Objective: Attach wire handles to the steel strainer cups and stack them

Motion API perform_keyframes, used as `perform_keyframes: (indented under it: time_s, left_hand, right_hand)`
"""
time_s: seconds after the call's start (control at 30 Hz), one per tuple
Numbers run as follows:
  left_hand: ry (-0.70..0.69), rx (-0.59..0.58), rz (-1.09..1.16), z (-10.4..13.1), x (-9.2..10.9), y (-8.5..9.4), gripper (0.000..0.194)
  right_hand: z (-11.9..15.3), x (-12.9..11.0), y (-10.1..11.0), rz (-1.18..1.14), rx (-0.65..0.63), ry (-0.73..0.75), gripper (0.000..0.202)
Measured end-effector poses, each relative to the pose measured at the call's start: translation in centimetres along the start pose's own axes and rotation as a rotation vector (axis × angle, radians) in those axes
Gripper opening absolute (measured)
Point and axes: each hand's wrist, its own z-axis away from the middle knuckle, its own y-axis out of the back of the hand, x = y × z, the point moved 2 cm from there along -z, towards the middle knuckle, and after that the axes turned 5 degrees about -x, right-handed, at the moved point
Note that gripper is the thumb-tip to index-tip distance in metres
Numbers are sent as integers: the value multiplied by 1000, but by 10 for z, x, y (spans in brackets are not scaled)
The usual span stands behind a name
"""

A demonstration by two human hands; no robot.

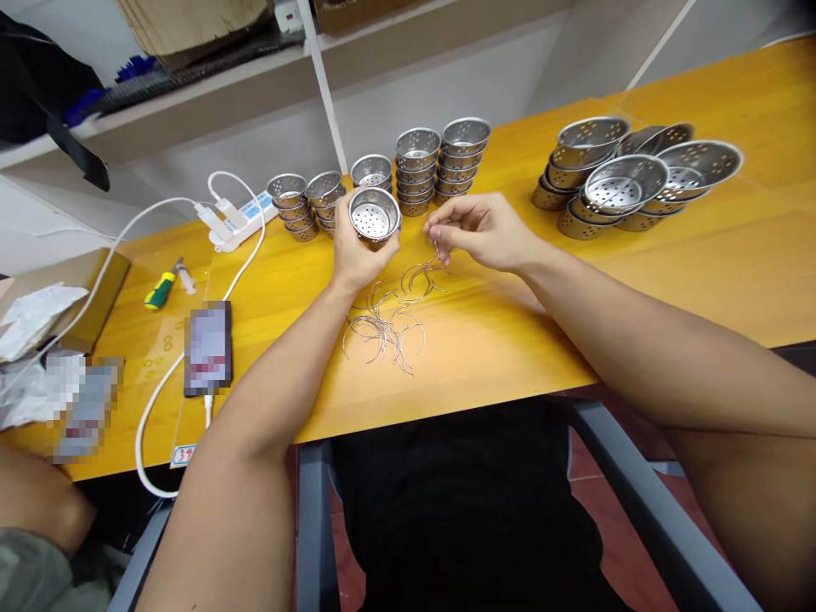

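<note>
My left hand [357, 252] is wrapped round a perforated metal cup [375, 214], its open top facing up. To the right of it, my right hand [478, 229] has thumb and fingers pinched together, with a thin wire [437, 250] showing at the fingertips. Thin curved wires [382, 330] lie in a loose heap on the orange table [497, 357], below the hands. Behind my hands stand stacks of the same kind of cup [417, 149].
More stacked cups [626, 183] stand at the right. Leftward are a white power strip [246, 223] with cables, a phone [208, 348], a green-yellow screwdriver [161, 289] and a cardboard box [95, 293]. Another person's leg [38, 501] shows at lower left.
</note>
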Motion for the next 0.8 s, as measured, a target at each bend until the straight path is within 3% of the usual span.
perform_keyframes:
  time_s: [0.1, 0.27, 0.53, 0.8]
  left_hand:
    - [-26, 4, -11, -1, 5, 0, 103]
    - [-29, -12, 16, -2, 19, 1, 104]
    - [-57, 12, 3, -2, 22, 2, 96]
    - [-50, -111, 27, 2, 38, -12, 100]
  right_hand:
    - [-4, 8, 8, 44, 175, 22, 63]
    - [-8, 14, 15, 147, 313, 17, 64]
    - [-6, 5, 8, 279, 333, 30, 62]
    - [4, -17, -14, 314, 344, 51, 51]
